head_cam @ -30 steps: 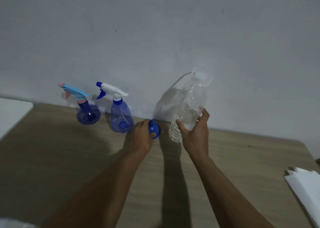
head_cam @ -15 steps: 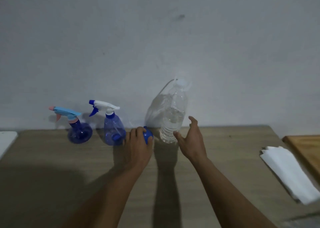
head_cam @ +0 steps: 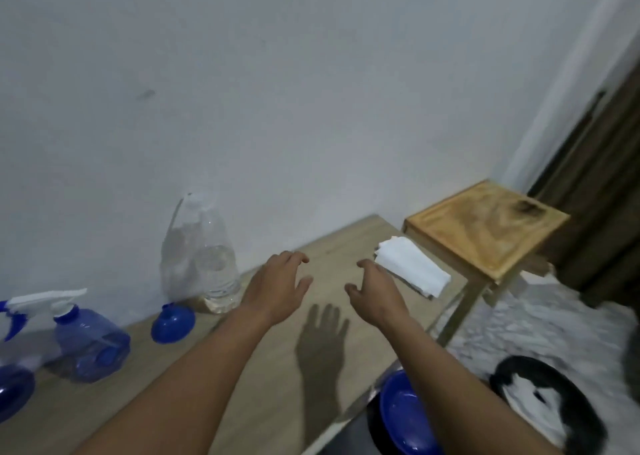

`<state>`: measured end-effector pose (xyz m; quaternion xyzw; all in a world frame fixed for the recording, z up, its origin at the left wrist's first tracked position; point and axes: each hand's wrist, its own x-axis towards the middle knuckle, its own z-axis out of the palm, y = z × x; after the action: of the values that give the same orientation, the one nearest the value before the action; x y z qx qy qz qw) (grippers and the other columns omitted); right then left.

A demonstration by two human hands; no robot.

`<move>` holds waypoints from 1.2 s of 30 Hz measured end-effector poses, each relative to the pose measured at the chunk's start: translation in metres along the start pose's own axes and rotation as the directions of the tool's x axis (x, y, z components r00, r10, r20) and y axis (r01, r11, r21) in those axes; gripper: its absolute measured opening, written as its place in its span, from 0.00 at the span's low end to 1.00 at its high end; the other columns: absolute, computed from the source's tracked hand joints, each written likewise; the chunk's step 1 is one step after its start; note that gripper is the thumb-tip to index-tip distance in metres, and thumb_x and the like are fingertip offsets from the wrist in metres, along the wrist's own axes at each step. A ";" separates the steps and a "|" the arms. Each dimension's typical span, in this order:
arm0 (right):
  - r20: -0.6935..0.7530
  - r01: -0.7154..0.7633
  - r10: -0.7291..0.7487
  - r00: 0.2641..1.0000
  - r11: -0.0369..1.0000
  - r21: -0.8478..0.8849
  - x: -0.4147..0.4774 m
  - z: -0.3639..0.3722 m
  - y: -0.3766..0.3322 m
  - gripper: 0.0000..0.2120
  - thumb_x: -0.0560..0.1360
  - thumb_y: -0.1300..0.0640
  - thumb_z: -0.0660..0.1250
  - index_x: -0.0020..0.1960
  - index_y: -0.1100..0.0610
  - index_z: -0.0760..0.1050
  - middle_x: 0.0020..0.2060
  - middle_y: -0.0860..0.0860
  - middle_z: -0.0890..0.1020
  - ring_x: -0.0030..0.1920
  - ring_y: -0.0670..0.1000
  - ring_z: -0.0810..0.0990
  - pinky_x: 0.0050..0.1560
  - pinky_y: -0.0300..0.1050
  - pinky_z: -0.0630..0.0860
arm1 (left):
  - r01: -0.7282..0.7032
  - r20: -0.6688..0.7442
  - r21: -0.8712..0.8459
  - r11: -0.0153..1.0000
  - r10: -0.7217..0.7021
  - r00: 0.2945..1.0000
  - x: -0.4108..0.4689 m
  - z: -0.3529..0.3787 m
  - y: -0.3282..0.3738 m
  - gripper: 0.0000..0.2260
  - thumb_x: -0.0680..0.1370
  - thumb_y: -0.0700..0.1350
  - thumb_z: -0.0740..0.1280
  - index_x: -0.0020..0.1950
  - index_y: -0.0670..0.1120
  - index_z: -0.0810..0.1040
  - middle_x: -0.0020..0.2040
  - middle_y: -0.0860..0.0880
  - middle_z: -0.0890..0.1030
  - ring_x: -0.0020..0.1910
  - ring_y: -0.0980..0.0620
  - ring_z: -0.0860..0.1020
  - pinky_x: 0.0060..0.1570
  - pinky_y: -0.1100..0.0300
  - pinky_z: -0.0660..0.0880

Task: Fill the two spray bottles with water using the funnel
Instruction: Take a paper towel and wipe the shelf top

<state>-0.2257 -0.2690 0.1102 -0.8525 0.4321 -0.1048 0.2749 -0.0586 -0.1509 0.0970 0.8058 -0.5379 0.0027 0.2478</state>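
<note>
A clear water bottle (head_cam: 211,264) stands against the wall, partly filled. The blue funnel (head_cam: 173,323) sits mouth-down on the wooden table (head_cam: 263,385) just left of it. A blue spray bottle with a white trigger (head_cam: 86,344) stands further left, and a second blue spray bottle (head_cam: 12,385) is cut off by the left edge. My left hand (head_cam: 277,286) hovers right of the water bottle, fingers spread and holding nothing. My right hand (head_cam: 375,288) is beside it, also empty with loosely bent fingers.
A folded white cloth (head_cam: 412,271) lies at the table's right end. A small wooden stool (head_cam: 485,229) stands beyond it. Below the table edge are a blue bowl (head_cam: 401,416) and a black-and-white round object (head_cam: 547,399) on the floor.
My left hand let go of the funnel and my right hand left the water bottle; both moved right, away from them. The view swung right, showing the stool and floor.
</note>
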 end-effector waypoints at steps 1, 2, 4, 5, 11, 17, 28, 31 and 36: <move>-0.016 -0.025 0.024 1.000 1.000 -0.013 0.002 -0.008 0.014 0.25 0.81 0.52 0.64 0.75 0.56 0.64 0.70 0.56 0.72 0.66 0.58 0.75 0.62 0.50 0.73 | -0.029 0.032 0.003 1.000 0.029 0.999 0.011 0.009 0.009 0.16 0.81 0.54 0.63 0.67 0.50 0.73 0.64 0.51 0.77 0.64 0.49 0.73 0.62 0.53 0.72; -0.031 -0.047 0.046 0.998 0.999 -0.028 0.006 -0.016 0.028 0.25 0.81 0.51 0.64 0.75 0.57 0.64 0.70 0.56 0.72 0.66 0.58 0.75 0.62 0.51 0.72 | -0.051 0.061 0.003 0.999 0.051 0.997 0.022 0.018 0.019 0.17 0.81 0.54 0.63 0.67 0.51 0.72 0.65 0.51 0.76 0.65 0.49 0.73 0.63 0.53 0.71; -0.053 -0.090 0.088 0.995 0.995 -0.048 0.016 -0.029 0.057 0.24 0.81 0.52 0.64 0.74 0.57 0.65 0.68 0.56 0.73 0.65 0.59 0.75 0.61 0.52 0.73 | -0.095 0.112 0.007 0.995 0.093 0.989 0.043 0.039 0.038 0.17 0.80 0.56 0.63 0.68 0.52 0.72 0.66 0.51 0.75 0.67 0.49 0.72 0.64 0.53 0.71; -0.060 -0.112 0.109 0.992 0.992 -0.051 0.022 -0.034 0.072 0.23 0.81 0.52 0.64 0.73 0.57 0.65 0.67 0.56 0.74 0.64 0.59 0.75 0.60 0.52 0.74 | -0.119 0.138 0.012 0.993 0.116 0.984 0.054 0.051 0.046 0.18 0.80 0.56 0.63 0.68 0.53 0.71 0.67 0.52 0.75 0.67 0.49 0.72 0.63 0.53 0.71; -0.063 -0.177 0.172 0.983 0.980 -0.089 0.070 -0.042 0.151 0.25 0.80 0.53 0.65 0.75 0.55 0.64 0.69 0.55 0.74 0.66 0.59 0.75 0.62 0.53 0.74 | -0.247 0.271 0.056 0.968 0.223 0.936 0.120 0.130 0.083 0.20 0.79 0.57 0.63 0.70 0.54 0.72 0.66 0.51 0.76 0.65 0.47 0.73 0.61 0.51 0.73; -0.002 -0.112 0.113 0.994 0.979 -0.169 0.108 -0.027 0.200 0.22 0.80 0.57 0.67 0.72 0.54 0.67 0.70 0.55 0.74 0.65 0.57 0.76 0.62 0.53 0.75 | -0.309 0.330 0.077 0.948 0.268 0.905 0.158 0.199 0.091 0.18 0.78 0.51 0.65 0.69 0.54 0.73 0.67 0.52 0.75 0.63 0.48 0.75 0.57 0.52 0.76; -0.102 -0.059 0.025 0.994 0.934 -0.352 0.125 -0.014 0.215 0.10 0.82 0.53 0.64 0.59 0.53 0.80 0.48 0.52 0.82 0.44 0.51 0.79 0.49 0.46 0.80 | -0.402 0.246 0.199 0.894 0.352 0.903 0.178 0.236 0.097 0.13 0.73 0.48 0.72 0.58 0.51 0.81 0.54 0.52 0.82 0.52 0.47 0.80 0.46 0.52 0.76; -0.144 -0.118 0.081 0.986 0.956 -0.270 0.126 -0.017 0.213 0.09 0.81 0.53 0.66 0.57 0.52 0.83 0.49 0.50 0.84 0.44 0.50 0.81 0.47 0.45 0.81 | -0.416 0.208 0.223 0.882 0.374 0.904 0.182 0.234 0.100 0.10 0.72 0.48 0.74 0.53 0.51 0.82 0.50 0.53 0.83 0.49 0.47 0.80 0.43 0.53 0.76; -0.138 -0.211 0.200 0.970 0.975 -0.070 0.130 -0.025 0.214 0.10 0.80 0.51 0.68 0.58 0.52 0.85 0.52 0.50 0.85 0.42 0.47 0.76 0.44 0.40 0.74 | -0.424 0.211 0.243 0.872 0.379 0.901 0.192 0.231 0.104 0.11 0.64 0.44 0.80 0.44 0.54 0.86 0.46 0.55 0.84 0.46 0.48 0.80 0.39 0.55 0.75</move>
<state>-0.3032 -0.4833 0.0037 -0.8054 0.5391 -0.1128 0.2192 -0.1287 -0.4410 -0.0121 0.7007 -0.7056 0.0679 0.0808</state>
